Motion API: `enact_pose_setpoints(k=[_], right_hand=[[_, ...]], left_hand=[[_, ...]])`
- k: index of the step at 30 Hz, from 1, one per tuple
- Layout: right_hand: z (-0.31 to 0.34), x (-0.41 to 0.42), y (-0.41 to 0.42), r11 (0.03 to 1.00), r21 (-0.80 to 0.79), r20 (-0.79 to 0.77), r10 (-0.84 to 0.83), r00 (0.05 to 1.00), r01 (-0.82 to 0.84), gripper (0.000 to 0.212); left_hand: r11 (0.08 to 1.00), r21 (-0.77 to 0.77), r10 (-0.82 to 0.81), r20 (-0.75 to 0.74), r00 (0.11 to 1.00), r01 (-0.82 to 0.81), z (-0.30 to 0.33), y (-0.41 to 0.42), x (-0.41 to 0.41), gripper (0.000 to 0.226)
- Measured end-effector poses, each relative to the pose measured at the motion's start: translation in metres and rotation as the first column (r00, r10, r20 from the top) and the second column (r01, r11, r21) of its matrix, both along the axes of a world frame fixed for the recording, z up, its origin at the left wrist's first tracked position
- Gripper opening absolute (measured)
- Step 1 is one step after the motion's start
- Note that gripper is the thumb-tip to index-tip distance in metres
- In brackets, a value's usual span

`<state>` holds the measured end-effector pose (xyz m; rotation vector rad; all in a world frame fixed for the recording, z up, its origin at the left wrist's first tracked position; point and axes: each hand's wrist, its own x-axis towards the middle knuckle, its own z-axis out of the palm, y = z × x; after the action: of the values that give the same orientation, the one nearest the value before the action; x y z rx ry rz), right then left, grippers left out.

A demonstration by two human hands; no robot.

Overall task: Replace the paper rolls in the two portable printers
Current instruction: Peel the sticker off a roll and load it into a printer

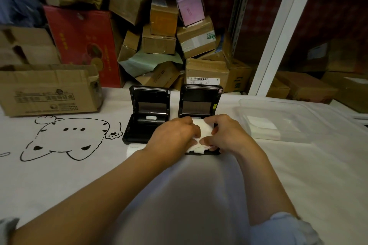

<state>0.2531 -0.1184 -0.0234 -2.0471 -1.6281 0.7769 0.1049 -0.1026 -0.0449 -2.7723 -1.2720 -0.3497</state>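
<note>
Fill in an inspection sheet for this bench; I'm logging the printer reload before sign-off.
Surface: table cover, pale, with a cat drawing.
Job's things: left printer and right printer, lids open; white paper over the right printer; paper stack in clear tray.
Clutter: cardboard box at left.
Hands: left hand and right hand, fingers holding the paper.
Cables: nothing seen.
Surroundings: piled cartons, white shelf frame.
</note>
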Motion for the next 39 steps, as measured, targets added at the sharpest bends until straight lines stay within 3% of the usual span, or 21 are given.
enact_pose_setpoints(k=[12,21,30,35,39], right_hand=[[0.003,0.002,-0.002,0.997,-0.014,0.107,0.082,0.991,-0.081,0.079],[0.001,0.011,0.001,0.997,-0.044,-0.086,0.054,0.995,-0.058,0.069],[-0.004,0.014,0.005,1.0,-0.005,-0.119,-0.004,0.993,0.003,0.056],[-0.007,0.015,0.011,0.98,0.17,-0.015,-0.103,0.995,0.104,0.033],[-0.012,0.008,0.012,0.976,0.216,-0.019,-0.02,1.0,0.023,0.029]], left_hand=[[0.997,-0.074,0.008,-0.037,0.999,-0.01,0.004,-0.004,-0.001,0.053],[0.998,-0.037,-0.051,-0.132,0.99,0.046,-0.001,-0.006,-0.003,0.069],[0.981,0.182,-0.067,0.008,0.998,0.065,-0.019,-0.014,-0.004,0.015],[0.978,0.152,-0.161,0.134,0.978,0.14,-0.024,-0.016,-0.005,0.007],[0.984,0.123,-0.147,0.161,0.976,0.128,-0.022,-0.017,-0.006,0.007]])
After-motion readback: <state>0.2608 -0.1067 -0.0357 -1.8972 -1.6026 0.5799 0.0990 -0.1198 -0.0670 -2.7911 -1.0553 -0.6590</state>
